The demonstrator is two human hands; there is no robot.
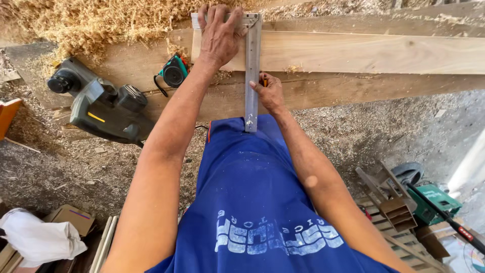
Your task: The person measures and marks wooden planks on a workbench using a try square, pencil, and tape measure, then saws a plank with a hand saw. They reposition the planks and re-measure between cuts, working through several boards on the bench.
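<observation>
One metal try square (251,71), grey steel, laid across a pale plank (353,52); its short arm sits at the plank's far edge and its long blade runs back over the near edge toward the person's blue shirt (252,202).

Left hand (218,35): flat on the square's corner, fingers spread and pressing down.

Right hand (269,92): just right of the blade at the plank's near edge, fingers pinched on a small orange pencil (263,81), mostly hidden.

Handling, judged: square stiff, thin, fairly light and smooth, apt to slide on dusty wood; best held flat at the corner. Plank rigid, long and likely heavy.

Left of the square: green tape measure (173,73), then a grey electric planer (103,103). Wood shavings (91,23) are heaped beyond the plank's left end.
</observation>
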